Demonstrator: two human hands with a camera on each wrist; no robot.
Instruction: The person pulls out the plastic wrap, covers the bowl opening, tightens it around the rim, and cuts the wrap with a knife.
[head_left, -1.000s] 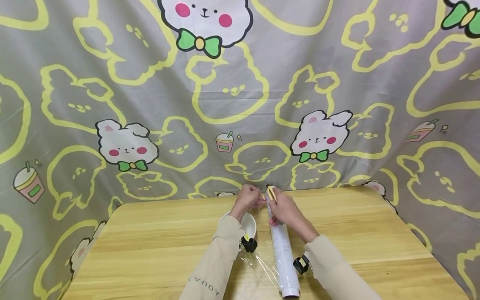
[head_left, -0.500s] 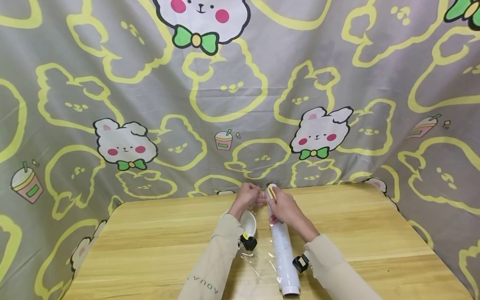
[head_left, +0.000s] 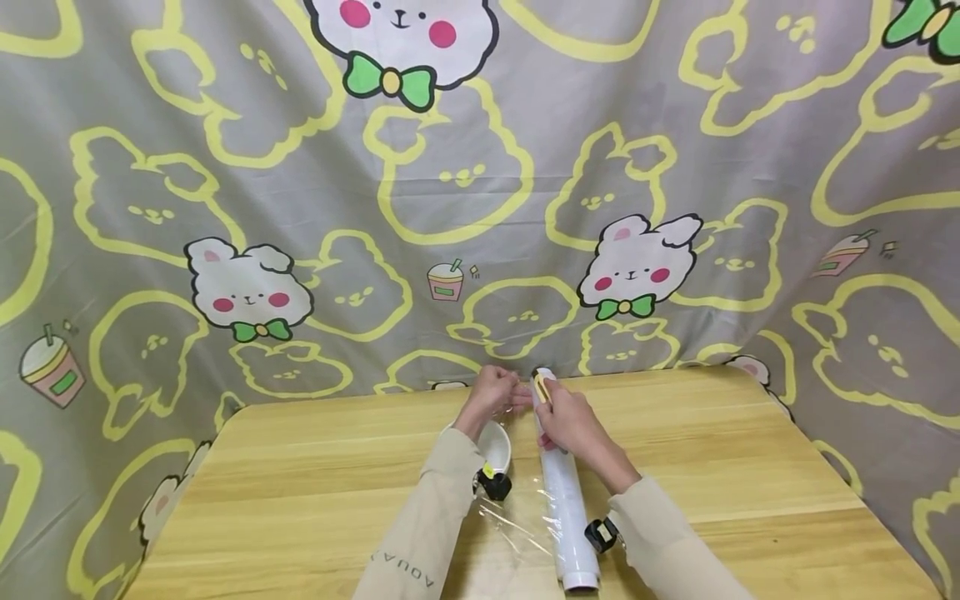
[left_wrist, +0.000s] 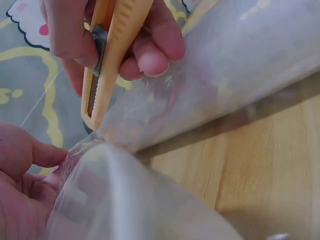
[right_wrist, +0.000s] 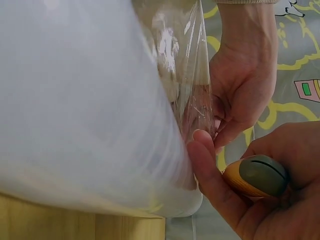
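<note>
Grey cloth (head_left: 468, 208) printed with rabbits hangs behind the far end of the white roll of plastic wrap (head_left: 567, 517), which lies lengthwise on a light wooden table (head_left: 315, 483). Leftmost of the arms, well to the roll's left, is a beige sleeve (head_left: 423, 517) with lettering that only the head view shows. Near the roll's left side sits a white bowl (head_left: 497, 446), partly hidden by that arm. Beyond the bowl, just left of the roll's far end, is the left hand (head_left: 491, 396); from the head its grip is unclear, but the left wrist view shows thumb and fingers pinching the edge of the clear film (right_wrist: 192, 65). That film stretches between this hand and the roll, creased and shiny. At the roll's far end is a yellow-orange knife (left_wrist: 120, 50); its toothed slot and grey slider appear only from the left wrist, its rounded grey butt only from the right. I cannot tell whether the blade is out. The right hand (head_left: 573, 417) grips the knife, and the right wrist view shows fingertips touching the film beside the roll. Farthest right of the roll is the other sleeve (head_left: 675, 533).
</note>
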